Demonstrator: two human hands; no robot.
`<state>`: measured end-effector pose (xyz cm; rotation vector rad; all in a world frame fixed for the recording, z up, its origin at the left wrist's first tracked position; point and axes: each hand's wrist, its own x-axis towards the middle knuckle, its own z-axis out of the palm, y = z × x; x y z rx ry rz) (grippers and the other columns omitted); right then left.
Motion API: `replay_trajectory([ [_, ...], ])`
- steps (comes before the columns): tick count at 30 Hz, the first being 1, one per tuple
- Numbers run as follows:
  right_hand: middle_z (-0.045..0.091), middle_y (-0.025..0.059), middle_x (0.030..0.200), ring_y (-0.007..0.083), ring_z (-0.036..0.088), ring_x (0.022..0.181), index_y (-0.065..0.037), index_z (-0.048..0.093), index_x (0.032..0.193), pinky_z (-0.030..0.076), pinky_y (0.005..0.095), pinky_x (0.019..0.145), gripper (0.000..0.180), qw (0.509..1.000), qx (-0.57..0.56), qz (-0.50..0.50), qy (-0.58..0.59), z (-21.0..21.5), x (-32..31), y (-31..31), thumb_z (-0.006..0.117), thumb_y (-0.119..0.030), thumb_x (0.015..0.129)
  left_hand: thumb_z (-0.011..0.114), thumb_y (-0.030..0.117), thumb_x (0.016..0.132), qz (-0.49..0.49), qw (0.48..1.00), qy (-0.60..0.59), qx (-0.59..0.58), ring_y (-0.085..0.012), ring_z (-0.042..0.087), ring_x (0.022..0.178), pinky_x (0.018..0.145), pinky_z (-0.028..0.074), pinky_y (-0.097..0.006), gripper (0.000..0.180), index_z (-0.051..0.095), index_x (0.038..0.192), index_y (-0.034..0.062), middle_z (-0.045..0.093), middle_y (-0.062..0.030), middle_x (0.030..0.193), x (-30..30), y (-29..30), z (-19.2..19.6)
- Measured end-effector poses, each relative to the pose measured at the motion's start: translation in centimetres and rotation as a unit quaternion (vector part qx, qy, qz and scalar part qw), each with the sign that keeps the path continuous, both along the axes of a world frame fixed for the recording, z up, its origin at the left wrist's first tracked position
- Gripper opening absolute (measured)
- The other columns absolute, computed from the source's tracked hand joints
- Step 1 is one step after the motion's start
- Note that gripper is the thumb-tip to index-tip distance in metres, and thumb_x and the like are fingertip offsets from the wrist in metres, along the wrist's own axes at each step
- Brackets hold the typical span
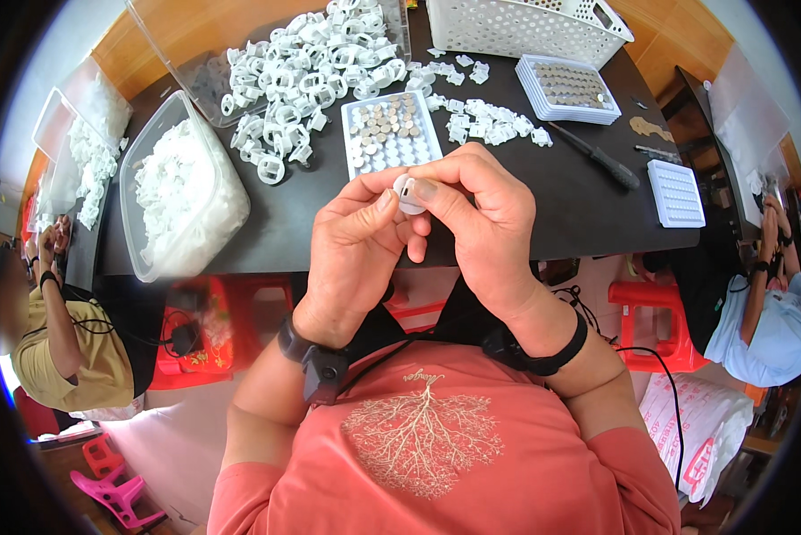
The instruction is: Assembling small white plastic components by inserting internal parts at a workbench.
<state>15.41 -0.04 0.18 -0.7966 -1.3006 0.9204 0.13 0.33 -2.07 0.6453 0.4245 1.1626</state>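
While both hands pinch small white part (408,193), prob. over table edge (267,265).

Dark table (543,214), red stools (650,312), wood floor (677,45).

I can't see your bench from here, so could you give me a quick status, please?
Left hand and right hand pinch one small white plastic piece. Held above table edge. Nothing in the way.

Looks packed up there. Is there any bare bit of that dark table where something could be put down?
Yes. Bare dark table runs along the near edge, right of the hands, between the screwdriver and the small white tray. A narrower strip lies between the clear tub and the left hand. The far side is crowded: white ring parts, the button-cell tray, the basket.
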Motion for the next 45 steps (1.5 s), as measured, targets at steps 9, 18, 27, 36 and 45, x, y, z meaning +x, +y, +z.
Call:
replay_trajectory([
  [9, 0.06, 0.0047, 0.084, 0.0076, 0.06, 0.062, 0.004, 0.07, 0.088, 0.049, 0.023, 0.055, 0.005, 0.997, -0.051, 0.038, 0.038, 0.5, 0.4, 0.1, 0.065, 0.006, 0.09, 0.062, 0.013, 0.098, 0.001, 1.0, 0.012, 0.005, -0.023, 0.067, 0.084, 0.063, 0.056, -0.033, 0.029, 0.059, 0.12, -0.0056, 0.067, -0.0148, 0.103, 0.1, -0.1, 0.1],
  [18, 0.061, 0.0047, 0.083, 0.0076, 0.059, 0.062, 0.004, 0.069, 0.086, 0.048, 0.0229, 0.053, 0.004, 0.994, -0.075, 0.026, 0.068, 0.5, 0.1, -0.1, 0.067, 0.004, 0.09, 0.062, 0.013, 0.098, 0.001, 1.0, 0.013, 0.012, -0.0227, 0.067, 0.084, 0.064, 0.056, -0.033, 0.029, 0.06, 0.12, -0.0055, 0.067, -0.015, 0.104, 0.1, -0.1, 0.2],
  [27, 0.066, 0.0084, 0.078, 0.0085, 0.059, 0.061, 0.005, 0.063, 0.086, 0.05, 0.0238, 0.05, 0.007, 0.982, -0.129, 0.06, 0.126, 0.7, 0.3, -0.1, 0.068, 0.003, 0.09, 0.062, 0.013, 0.098, 0.006, 1.0, 0.015, 0.012, -0.0231, 0.067, 0.084, 0.064, 0.055, -0.033, 0.028, 0.06, 0.119, -0.0058, 0.066, -0.0153, 0.104, 0.3, -0.1, 0.2],
  [36, 0.065, 0.0085, 0.076, 0.009, 0.058, 0.06, 0.005, 0.063, 0.087, 0.049, 0.0237, 0.049, 0.008, 0.975, -0.147, 0.067, 0.152, 0.7, 0.3, -0.1, 0.067, 0.0, 0.092, 0.062, 0.011, 0.098, 0.013, 1.0, 0.023, 0.006, -0.0244, 0.067, 0.084, 0.063, 0.056, -0.034, 0.028, 0.059, 0.119, -0.0064, 0.066, -0.017, 0.106, 0.3, -0.1, 0.3],
  [45, 0.064, 0.007, 0.075, 0.0081, 0.057, 0.06, 0.005, 0.062, 0.089, 0.048, 0.0236, 0.048, 0.009, 0.974, -0.15, 0.037, 0.163, 0.9, -0.3, -0.6, 0.066, -0.001, 0.093, 0.063, 0.011, 0.097, 0.015, 1.0, 0.022, 0.01, -0.025, 0.067, 0.084, 0.063, 0.056, -0.034, 0.028, 0.059, 0.119, -0.0066, 0.067, -0.0177, 0.106, 0.3, -0.2, 0.2],
])
